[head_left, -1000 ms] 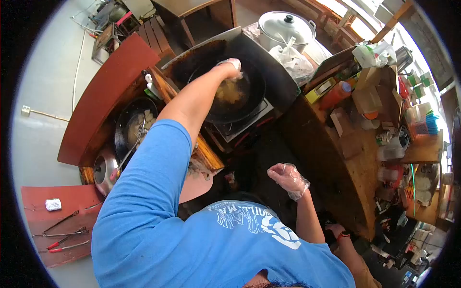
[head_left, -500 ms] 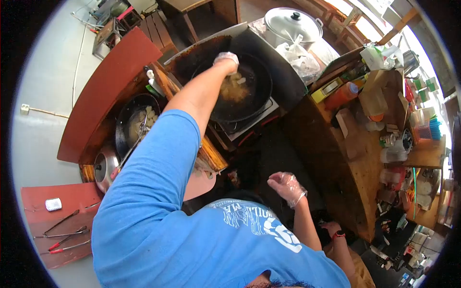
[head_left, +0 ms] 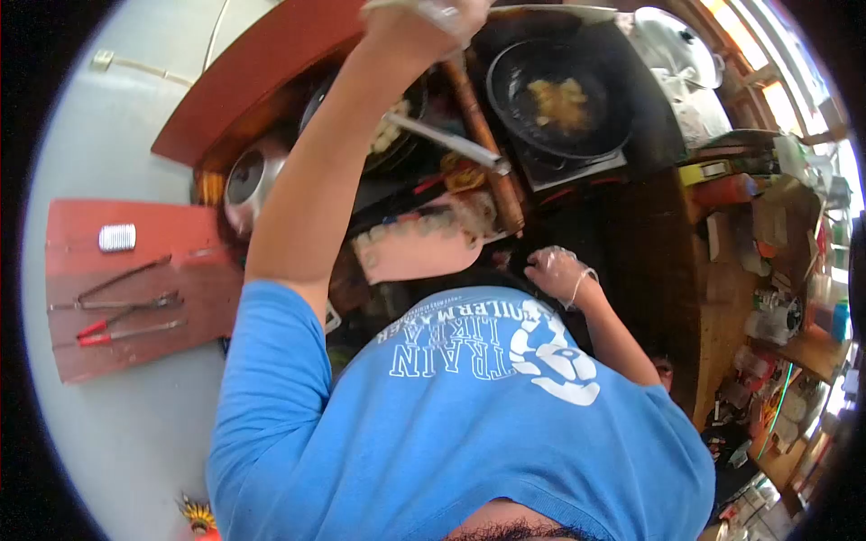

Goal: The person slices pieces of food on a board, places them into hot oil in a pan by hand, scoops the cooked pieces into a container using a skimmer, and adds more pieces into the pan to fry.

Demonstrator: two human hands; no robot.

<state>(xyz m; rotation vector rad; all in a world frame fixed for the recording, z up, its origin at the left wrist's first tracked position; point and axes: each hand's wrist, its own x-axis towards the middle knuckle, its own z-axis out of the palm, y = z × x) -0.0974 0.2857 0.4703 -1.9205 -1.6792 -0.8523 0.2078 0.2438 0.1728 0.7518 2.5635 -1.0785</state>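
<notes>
My left hand, in a clear plastic glove, is at the top edge of the view, blurred and partly cut off. It is above the wooden ledge, between two woks. My right hand, also gloved, is low before my body with curled fingers and nothing visible in it. The right wok holds yellowish pieces in oil. Pale pieces lie in the left wok, which my forearm partly hides. A thin metal utensil of unclear kind slants across the ledge. Pale round pieces line a pink board.
Tongs and a ribbed white object lie on a red panel at left. A rounded metal pot stands beside the left wok. A large lidded pot is beyond the right wok. Shelves on the right hold bottles and boxes.
My left hand has moved from over the right wok, up and left of it. The view has turned, bringing the pink board into sight. My right hand stays low with curled fingers.
</notes>
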